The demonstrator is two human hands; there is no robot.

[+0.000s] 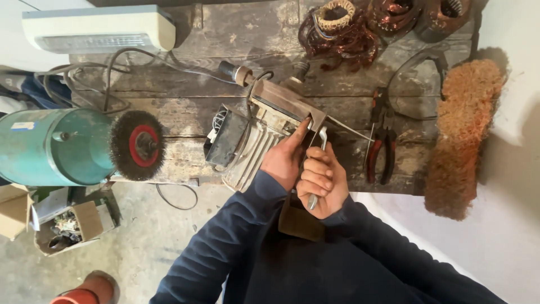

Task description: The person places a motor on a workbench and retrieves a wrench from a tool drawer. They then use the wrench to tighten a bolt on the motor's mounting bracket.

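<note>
A wrench (318,169) is gripped in the right hand (322,183), fingers clamped on its handle, long axis pointing up toward the motor (259,141) on the desk (185,107). The left hand (287,157) is pressed against the motor's plate, fingers together.

Hands (306,166) with wrench (318,163) at motor (259,141)

Dark navy sleeves, bare hands

The person wore a dark navy long-sleeved top; its soft fabric was wrinkled along both arms and ended in plain cuffs at the wrists. The left hand (284,160) and right hand (322,181) had no gloves.
</note>
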